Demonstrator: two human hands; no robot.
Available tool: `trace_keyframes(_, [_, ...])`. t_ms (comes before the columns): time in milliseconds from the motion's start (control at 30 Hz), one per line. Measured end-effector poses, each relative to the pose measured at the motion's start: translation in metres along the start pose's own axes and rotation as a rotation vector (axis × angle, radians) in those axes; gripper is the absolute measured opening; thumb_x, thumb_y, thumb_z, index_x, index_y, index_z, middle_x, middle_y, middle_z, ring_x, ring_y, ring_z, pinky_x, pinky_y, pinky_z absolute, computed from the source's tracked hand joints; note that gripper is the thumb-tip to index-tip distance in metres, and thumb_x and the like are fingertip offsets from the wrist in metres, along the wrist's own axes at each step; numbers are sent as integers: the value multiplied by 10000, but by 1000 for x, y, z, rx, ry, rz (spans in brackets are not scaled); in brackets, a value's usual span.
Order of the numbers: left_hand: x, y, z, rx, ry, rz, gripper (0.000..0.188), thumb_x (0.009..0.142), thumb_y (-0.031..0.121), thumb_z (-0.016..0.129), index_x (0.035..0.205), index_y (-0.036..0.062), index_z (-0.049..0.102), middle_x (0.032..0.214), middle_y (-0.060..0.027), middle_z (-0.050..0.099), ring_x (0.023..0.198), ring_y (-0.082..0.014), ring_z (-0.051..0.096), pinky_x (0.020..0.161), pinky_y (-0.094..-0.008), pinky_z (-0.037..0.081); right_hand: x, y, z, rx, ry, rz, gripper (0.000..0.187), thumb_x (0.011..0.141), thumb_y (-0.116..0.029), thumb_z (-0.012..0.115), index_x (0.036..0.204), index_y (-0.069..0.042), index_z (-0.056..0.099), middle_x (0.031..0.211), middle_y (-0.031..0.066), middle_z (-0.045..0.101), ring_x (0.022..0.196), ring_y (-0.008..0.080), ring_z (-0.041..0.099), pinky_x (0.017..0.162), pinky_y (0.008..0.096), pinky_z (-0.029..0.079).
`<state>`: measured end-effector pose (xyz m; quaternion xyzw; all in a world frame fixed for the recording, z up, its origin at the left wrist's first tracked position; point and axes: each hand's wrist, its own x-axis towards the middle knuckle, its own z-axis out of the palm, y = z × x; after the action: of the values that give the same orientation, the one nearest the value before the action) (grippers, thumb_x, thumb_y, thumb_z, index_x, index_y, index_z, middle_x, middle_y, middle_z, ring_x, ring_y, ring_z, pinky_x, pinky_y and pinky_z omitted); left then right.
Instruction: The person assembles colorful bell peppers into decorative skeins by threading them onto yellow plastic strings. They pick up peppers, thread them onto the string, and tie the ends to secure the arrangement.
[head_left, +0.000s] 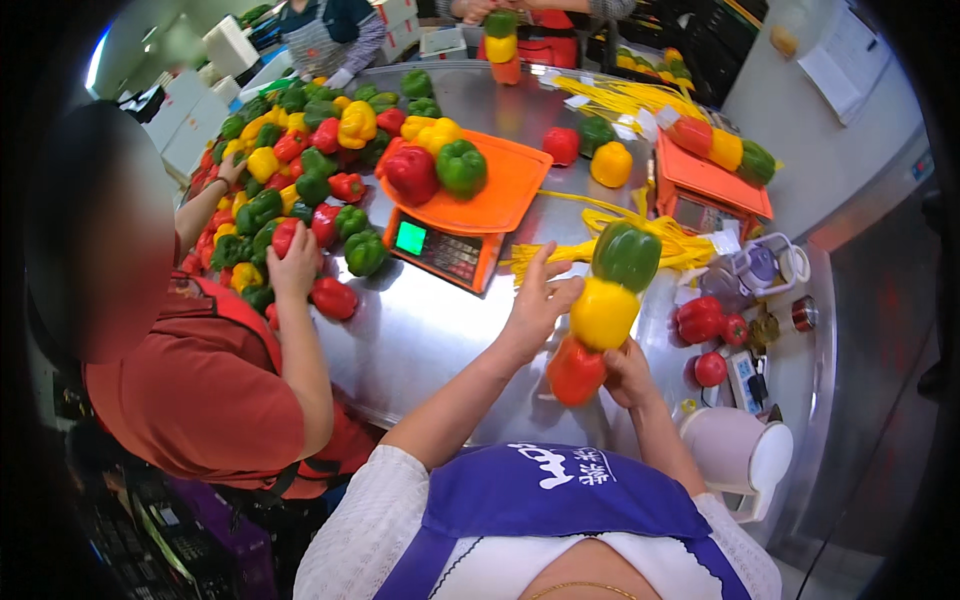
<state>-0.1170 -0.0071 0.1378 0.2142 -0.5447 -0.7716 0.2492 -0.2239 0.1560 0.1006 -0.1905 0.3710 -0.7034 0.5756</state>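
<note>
The metal table [410, 345] has bare room between the pepper pile [290, 165] on my left and my forearms. A co-worker [210, 390] in red stands close by at my left, one hand on a red pepper [284, 236], so that side is tight. On my right, loose red peppers [700, 320], a purple-lidded jug [763, 268] and a pale kettle [735, 450] crowd the space before the table's edge.

Ahead of me, the orange tray [515, 185] on the scale [440, 248] carries red, yellow and green peppers. A second orange scale [690, 205] bears a red, yellow and green row [725, 148]. Beyond the far edge, a dark crate holds more peppers [655, 68]. Yellow strips [685, 245] lie just beyond my pepper stack [604, 311].

That stack is in front of me above the table, tilted: green on top, yellow in the middle, orange-red below. My right hand [630, 373] grips its lower right side, the fingers partly hidden behind it. My left hand [540, 308] is spread wide beside the yellow pepper; I can't tell whether the thumb touches it.
</note>
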Motion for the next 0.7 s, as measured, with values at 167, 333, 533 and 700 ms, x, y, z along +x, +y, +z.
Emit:
trace_keyframes(167, [-14,-33,-22,73,21,-111,394,959,200,550,1294,20,450,1186,-137,559,990,-203,608,806,-302,514,47,-48,-34,225,182,-240,563,893,-278,665,1351,-63,418,1259,68,558,1167,214,549,1019,400,438])
trace_keyframes(333, [-49,-97,-64,139,131,-349,301,964,269,570,1093,-3,564,945,-94,650,705,-128,610,632,-253,523,121,-129,-69,240,274,-536,405,945,-243,598,1298,-86,474,1233,60,572,1141,210,558,989,424,454])
trace_keyframes(533, [-54,-117,-73,164,99,-299,232,964,219,566,993,-10,592,900,-100,652,675,-130,620,623,-257,525,182,-209,-134,80,573,-606,431,925,-265,631,1290,-84,488,1223,67,569,1105,229,559,942,461,461])
trace_keyframes(700, [-57,-118,-75,142,134,-300,172,957,165,563,967,-3,597,892,-85,648,651,-117,618,568,-214,495,187,-166,-137,-505,561,-391,328,879,-234,664,1118,-22,585,944,77,647,850,212,625,789,385,515])
